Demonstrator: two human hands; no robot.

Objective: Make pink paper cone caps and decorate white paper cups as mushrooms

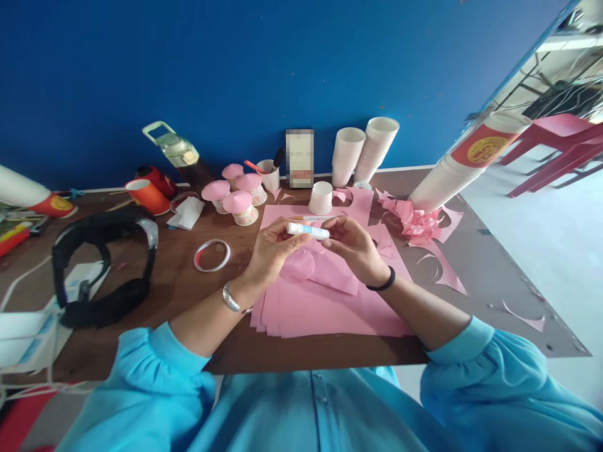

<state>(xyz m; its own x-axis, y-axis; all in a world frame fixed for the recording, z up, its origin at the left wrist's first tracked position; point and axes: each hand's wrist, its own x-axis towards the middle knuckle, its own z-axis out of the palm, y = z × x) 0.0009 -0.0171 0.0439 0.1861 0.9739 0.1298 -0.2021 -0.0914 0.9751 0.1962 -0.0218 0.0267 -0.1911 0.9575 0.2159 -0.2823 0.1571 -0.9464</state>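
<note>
A white glue stick point(308, 231) with blue print lies level between my two hands, above the pink paper. My left hand point(276, 248) is closed round its left part, thumb along the front. At the other end, the fingers of my right hand point(353, 245) pinch the tip. Below are stacked pink paper sheets point(330, 317), with a pink paper circle point(298, 266) and a cut piece on top. Just beyond my fingers lies an orange-and-white pen point(311, 218), and behind it an upturned white paper cup point(321, 198).
Pink-topped paper cups point(238, 202) stand left of the paper, near a tape roll point(211, 255). Cup stacks point(348, 157) and a phone point(300, 158) stand by the blue wall. Crumpled pink scraps point(414, 220) lie right. A black headband-like device point(106, 270) sits left.
</note>
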